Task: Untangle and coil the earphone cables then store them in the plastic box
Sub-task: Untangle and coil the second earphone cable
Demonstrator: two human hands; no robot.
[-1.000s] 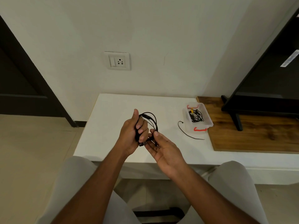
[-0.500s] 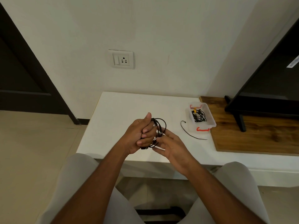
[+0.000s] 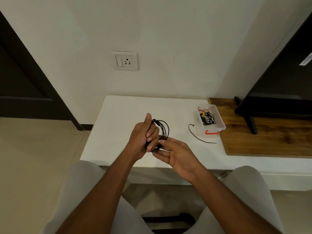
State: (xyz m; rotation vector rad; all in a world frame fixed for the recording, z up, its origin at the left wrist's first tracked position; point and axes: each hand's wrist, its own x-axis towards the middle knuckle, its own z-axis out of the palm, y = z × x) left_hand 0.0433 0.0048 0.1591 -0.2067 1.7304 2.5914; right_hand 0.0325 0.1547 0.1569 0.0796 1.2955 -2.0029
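Observation:
My left hand (image 3: 142,138) grips a black earphone cable (image 3: 164,130) wound in loops around its fingers, thumb pointing up, above the white table (image 3: 118,115). My right hand (image 3: 177,153) is just right of it and pinches the cable's plug end at the bottom of the coil. A clear plastic box (image 3: 210,119) with orange clips stands open at the table's right side, with tangled black earphones inside. A loose black cable (image 3: 196,136) lies on the table just left of the box.
A wooden board (image 3: 270,141) lies right of the box and carries a black TV stand (image 3: 249,122). A wall socket (image 3: 125,60) is above the table. A dark door (image 3: 25,81) stands at the left. My knees are below the table's front edge.
My left thumb has lifted upright and the coil shows more loops. My right hand has shifted slightly down and right, still at the cable's end.

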